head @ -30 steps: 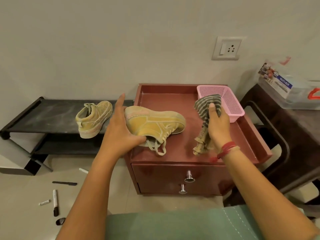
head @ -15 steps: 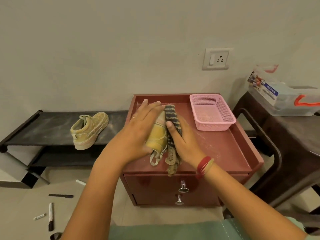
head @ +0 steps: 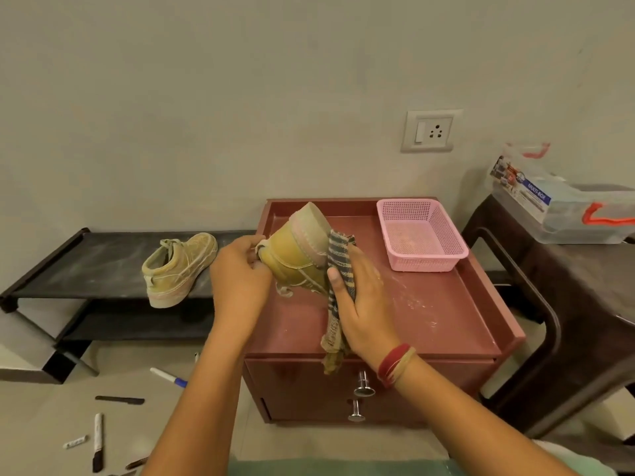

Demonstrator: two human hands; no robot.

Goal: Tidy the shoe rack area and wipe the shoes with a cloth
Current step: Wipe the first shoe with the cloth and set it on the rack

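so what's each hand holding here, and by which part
The left hand grips the yellow shoe at its heel end, by the opening. The right hand holds the striped cloth near its middle, pressed against the shoe's side.

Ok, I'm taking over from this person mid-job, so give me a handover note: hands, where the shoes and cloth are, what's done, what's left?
Left hand grips the yellow shoe at its heel end, tilted with the sole up over the red cabinet.
Right hand holds the striped cloth against the shoe's side.
Second shoe sits on the top shelf of the black rack; I cannot tell whether it has been wiped.
Done: wiping of the held shoe is under way.
Left: finish it, probably set it on the rack, check the other shoe, clear the markers off the floor.
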